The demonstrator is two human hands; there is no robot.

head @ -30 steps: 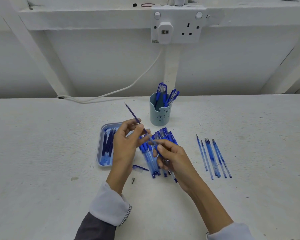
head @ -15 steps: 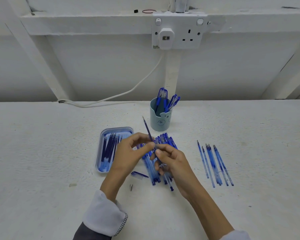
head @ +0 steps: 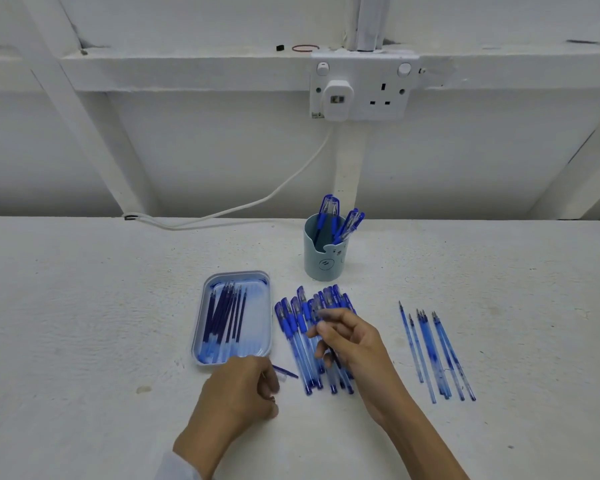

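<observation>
The hands, joined on one pen half a second ago, have parted. The left hand [head: 243, 393] has dropped to the table at the near right corner of the tray [head: 201, 327]. Its fingers [head: 271, 386] are curled down with their tips close together, and whether they pinch anything cannot be told. A small blue piece [head: 286, 372] lies just right of those fingertips. The right hand [head: 354, 341] hovers over the pile of pens [head: 295, 327], thumb and forefinger nearly meeting and the other fingers curled round the pen [head: 331, 358], which is blurred. Dark refills [head: 226, 313] lie in the tray. A cup [head: 323, 258] of pens stands farther back, and a row of clear refills [head: 433, 351] lies to the right.
</observation>
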